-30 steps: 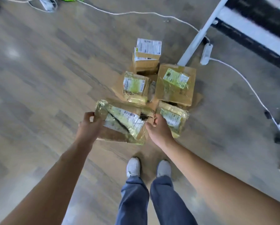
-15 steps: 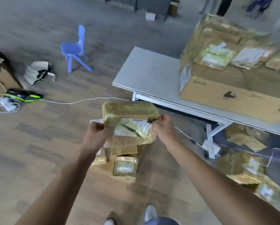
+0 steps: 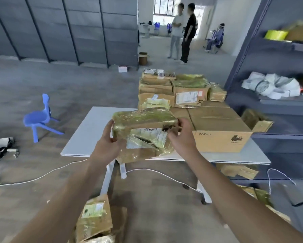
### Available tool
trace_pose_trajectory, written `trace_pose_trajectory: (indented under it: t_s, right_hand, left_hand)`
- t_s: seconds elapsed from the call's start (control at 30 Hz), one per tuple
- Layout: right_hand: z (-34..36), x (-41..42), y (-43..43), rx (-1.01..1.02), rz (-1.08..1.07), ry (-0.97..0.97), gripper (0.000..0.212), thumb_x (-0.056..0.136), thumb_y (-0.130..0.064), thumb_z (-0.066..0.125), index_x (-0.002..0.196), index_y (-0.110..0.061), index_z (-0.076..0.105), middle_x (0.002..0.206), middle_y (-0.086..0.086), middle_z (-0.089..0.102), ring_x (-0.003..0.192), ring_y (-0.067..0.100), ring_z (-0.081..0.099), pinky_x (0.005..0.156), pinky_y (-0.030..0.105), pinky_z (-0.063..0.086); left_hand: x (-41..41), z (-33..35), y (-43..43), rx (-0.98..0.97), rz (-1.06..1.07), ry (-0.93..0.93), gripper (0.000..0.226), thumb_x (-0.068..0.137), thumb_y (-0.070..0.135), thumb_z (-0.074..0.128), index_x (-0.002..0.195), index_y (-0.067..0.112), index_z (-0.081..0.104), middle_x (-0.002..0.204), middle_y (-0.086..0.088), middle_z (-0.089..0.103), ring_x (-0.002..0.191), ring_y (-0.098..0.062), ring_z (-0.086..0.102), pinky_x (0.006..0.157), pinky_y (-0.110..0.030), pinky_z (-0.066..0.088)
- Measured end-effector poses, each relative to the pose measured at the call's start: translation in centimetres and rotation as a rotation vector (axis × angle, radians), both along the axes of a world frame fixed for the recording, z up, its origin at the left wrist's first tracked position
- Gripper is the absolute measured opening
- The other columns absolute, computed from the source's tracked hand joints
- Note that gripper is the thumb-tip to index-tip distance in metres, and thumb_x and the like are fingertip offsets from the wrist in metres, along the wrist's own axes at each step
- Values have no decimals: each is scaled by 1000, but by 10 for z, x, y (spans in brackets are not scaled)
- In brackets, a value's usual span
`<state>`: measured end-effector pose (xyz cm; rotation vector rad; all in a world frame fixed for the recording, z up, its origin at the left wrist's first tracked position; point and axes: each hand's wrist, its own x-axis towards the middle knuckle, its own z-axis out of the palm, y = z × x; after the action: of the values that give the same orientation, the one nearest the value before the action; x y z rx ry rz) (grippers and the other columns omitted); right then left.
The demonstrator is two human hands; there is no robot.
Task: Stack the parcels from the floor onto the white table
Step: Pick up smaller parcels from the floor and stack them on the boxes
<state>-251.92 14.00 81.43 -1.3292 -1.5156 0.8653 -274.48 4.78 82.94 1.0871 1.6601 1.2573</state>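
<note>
One taped parcel, gripped by left hand, right hand

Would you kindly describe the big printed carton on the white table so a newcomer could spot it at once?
Find the white table mid-room; parcels crowd its right half. The carton stands at the near right edge, in front of them. Unlike those smaller, tape-wrapped parcels, it is the largest, plain brown, with a black Pico logo on its front.
</note>
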Motion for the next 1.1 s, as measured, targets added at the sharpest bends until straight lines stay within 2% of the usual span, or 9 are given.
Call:
trace_pose_trajectory:
  t_s: [0.1, 0.2, 0.37, 0.43, 0.53, 0.63, 0.73, 0.9, 1.1]
  right_hand:
    - [17, 47, 41, 0, 50, 15, 64, 84, -10, 63, 138, -31, 37, 117, -4, 50, 89, 10, 61, 77, 30, 53]
    - [24, 85, 71, -28, 105, -123, 78, 84, -21, 69, 144, -48, 26, 120, -5, 33, 82, 8, 60, 62, 19, 50]
    - [25, 130, 118, -20, 95, -276, 71, 79, -34, 77, 137, -40, 36, 115, -6, 33, 90, 10, 54, 70, 20, 41]
    - [27, 145, 139, -29, 97, -331, 68, 75, -37, 80, 128, -36, 38, 118, -6, 32, 98, 13, 49, 77, 26, 40]
    - [31, 166, 169, -84, 115, -422, 71, 69, -42, 84, 118, -39, 33, 124, -7, 36, 103, 13, 46, 68, 23, 40]
    - [34, 184, 196, -113, 129, -542, 91, 60, -47, 85, 128, -50, 25, 135, -7, 40, 116, 17, 45, 80, 33, 48]
    - [41, 194, 218, -152, 164, -725, 121, 59, -43, 87, 145, -53, 2, 152, -12, 21, 119, 18, 42, 82, 31, 42]
    - [42, 200, 252, -218, 210, -959, 128, 66, -36, 86, 141, -60, -15, 158, -17, -22, 130, 23, 43, 76, 25, 45]
    - [42, 192, 284, -269, 298, -1045, 129, 65, -29, 86, 146, -55, -11, 158, -16, -10, 96, 15, 55, 63, 23, 47]
  left_hand:
    - [47, 16, 40, 61, -44, 102, 73, 83, 23, 58, 132, 64, 24, 84, 8, 67, 70, -10, 63, 70, -31, 54]
    - [84, 26, 72, 106, -73, 256, 74, 86, 16, 52, 138, 58, 20, 82, 20, 64, 64, 1, 60, 60, -19, 49]
    - [122, 29, 118, 62, -132, 284, 71, 85, 14, 53, 144, 39, 22, 100, 1, 60, 58, -3, 59, 48, -15, 45]
    - [133, 27, 137, 35, -168, 291, 70, 83, 16, 54, 142, 39, 23, 86, 8, 59, 53, -9, 55, 48, -22, 44]
    - [145, 19, 168, 25, -240, 312, 66, 83, 16, 53, 136, 41, 24, 56, 10, 54, 40, -6, 46, 42, -23, 38]
    - [155, 14, 200, 17, -332, 253, 65, 84, 16, 52, 133, 46, 22, 56, 8, 52, 39, -6, 44, 41, -22, 37]
    - [163, 17, 230, 29, -387, 241, 60, 86, 15, 52, 131, 43, 23, 72, 3, 59, 37, -3, 45, 40, -21, 38]
    - [170, 15, 271, 15, -455, 231, 56, 88, 14, 53, 131, 37, 25, 88, 2, 59, 51, -6, 54, 42, -19, 41]
    - [170, 3, 298, -18, -422, 247, 50, 88, 15, 53, 125, 35, 28, 85, 1, 56, 45, -6, 48, 43, -20, 40]
